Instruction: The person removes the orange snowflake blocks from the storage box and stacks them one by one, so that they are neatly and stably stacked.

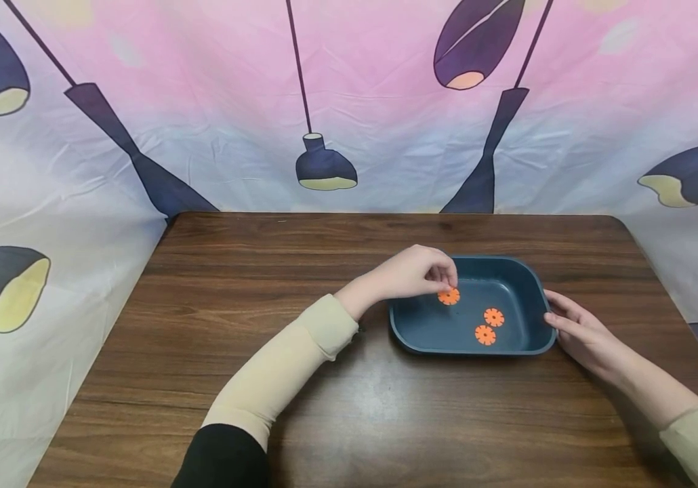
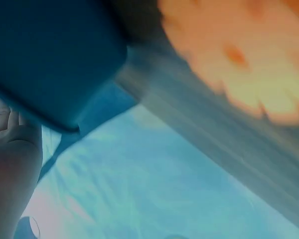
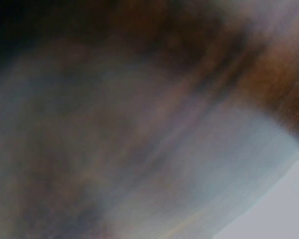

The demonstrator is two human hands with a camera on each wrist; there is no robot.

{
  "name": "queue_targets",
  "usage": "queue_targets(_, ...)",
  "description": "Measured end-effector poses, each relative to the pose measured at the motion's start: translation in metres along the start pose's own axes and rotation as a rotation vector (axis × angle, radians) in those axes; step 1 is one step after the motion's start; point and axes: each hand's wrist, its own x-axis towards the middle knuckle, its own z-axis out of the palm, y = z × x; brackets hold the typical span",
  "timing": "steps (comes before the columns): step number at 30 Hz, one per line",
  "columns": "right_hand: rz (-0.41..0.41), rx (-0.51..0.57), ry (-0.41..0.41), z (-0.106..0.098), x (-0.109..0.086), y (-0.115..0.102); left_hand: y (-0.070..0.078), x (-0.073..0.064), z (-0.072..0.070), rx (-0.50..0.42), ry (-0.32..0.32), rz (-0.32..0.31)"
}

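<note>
A dark blue rectangular tray (image 1: 410, 337) stands on the wooden table. Two orange notched plastic discs, a rear one (image 1: 494, 317) and a front one (image 1: 485, 335), lie close together on its floor. Over the tray's left part, my left hand (image 1: 417, 272) pinches a third orange notched disc (image 1: 448, 297) between thumb and fingers. The left wrist view shows a blurred, large orange disc (image 2: 239, 55) close up beside the tray (image 2: 50, 55). My right hand (image 1: 583, 335) holds the tray's right end, thumb at the rim. The right wrist view is too blurred to show its grip.
The brown wooden table (image 1: 251, 257) stretches out on all sides of the tray. Behind it hangs a patterned cloth (image 1: 233, 88) printed with dark lamp shapes, meeting the table's back edge.
</note>
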Motion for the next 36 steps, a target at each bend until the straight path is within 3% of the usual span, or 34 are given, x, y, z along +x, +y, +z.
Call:
queue_targets(7,-0.010,0.009,0.002,-0.001,-0.001,0.001,-0.007,-0.022,-0.025,0.010,0.046,-0.031)
queue_targets(18,0.018,-0.014,0.019,0.000,0.000,-0.001,-0.021,-0.073,-0.054,0.009,0.121,-0.109)
queue_targets(26,0.026,-0.018,0.018,-0.001,0.000,-0.001,-0.034,-0.102,-0.060,-0.046,0.130,-0.170)
queue_targets(36,0.028,-0.023,0.021,0.000,0.001,-0.002,-0.047,-0.122,-0.055,-0.116,0.050,-0.269)
